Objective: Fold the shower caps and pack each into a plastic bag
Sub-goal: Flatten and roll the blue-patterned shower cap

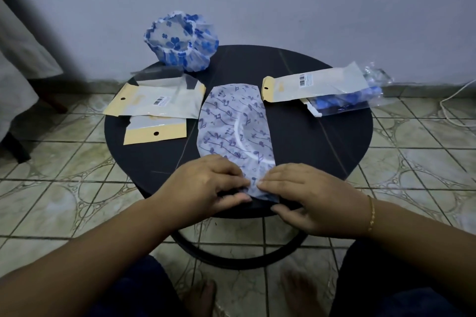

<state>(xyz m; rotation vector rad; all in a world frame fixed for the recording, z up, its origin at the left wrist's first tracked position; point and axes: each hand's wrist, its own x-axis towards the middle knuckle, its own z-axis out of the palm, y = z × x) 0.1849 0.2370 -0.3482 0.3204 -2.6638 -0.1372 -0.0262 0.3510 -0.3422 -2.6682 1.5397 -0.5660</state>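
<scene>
A pale shower cap with a music-note print [233, 126] lies flattened lengthwise in the middle of the round dark table [309, 136]. My left hand [208, 183] and my right hand [306, 195] both pinch its near end at the table's front edge, thumbs tucked under the end. A second shower cap, white with blue flowers [180, 40], stands puffed up at the table's far left edge. Two plastic bags with tan header cards [157, 100] [154, 130] lie overlapped on the left. Another plastic bag [316, 83] lies on the right.
A packed clear bag with blue contents [345, 101] lies under the right plastic bag, near the table's right edge. Tiled floor [64, 188] surrounds the table, the wall is close behind, and a white cable [456, 100] runs at far right. My bare feet are below the table.
</scene>
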